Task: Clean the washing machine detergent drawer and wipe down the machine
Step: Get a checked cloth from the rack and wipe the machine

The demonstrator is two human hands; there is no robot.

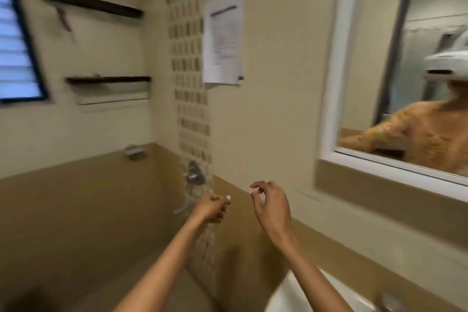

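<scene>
No washing machine or detergent drawer is in view; the picture is blurred by motion. Both my arms reach forward in front of a tiled bathroom wall. My left hand [211, 208] is loosely curled, fingers drawn in, with nothing visible in it. My right hand [271, 201] is held a little higher, its fingers bent and slightly apart, also holding nothing. The two hands are apart, roughly a hand's width between them.
A metal wall tap [193, 176] sits just beyond my left hand. A white basin [336, 294] lies at the bottom right under a white-framed mirror [331, 83]. Two dark shelves [91, 4] and a louvred window [15, 53] are at the left, and a paper notice [224, 38] hangs in the middle.
</scene>
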